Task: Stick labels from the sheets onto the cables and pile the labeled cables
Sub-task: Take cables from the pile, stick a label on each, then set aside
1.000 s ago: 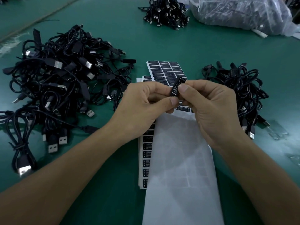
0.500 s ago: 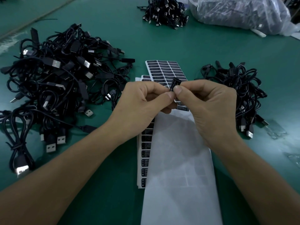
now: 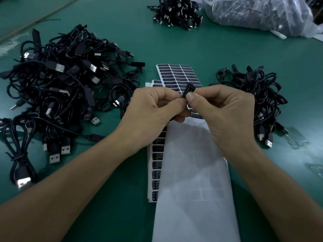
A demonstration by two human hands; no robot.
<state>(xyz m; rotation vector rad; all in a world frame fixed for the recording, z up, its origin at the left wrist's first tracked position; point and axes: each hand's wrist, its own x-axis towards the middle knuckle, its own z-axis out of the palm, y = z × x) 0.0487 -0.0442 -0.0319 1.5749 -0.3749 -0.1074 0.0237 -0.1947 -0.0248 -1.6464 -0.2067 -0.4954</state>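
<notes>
Left hand (image 3: 150,109) and right hand (image 3: 225,112) both pinch the cable block (image 3: 187,89) just over the label sheets (image 3: 176,72), probably rubbing the sticker down.

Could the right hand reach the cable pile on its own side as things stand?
Probably yes: the cable pile lies right beside the right hand with nothing between, though that hand pinches a black connector.
</notes>
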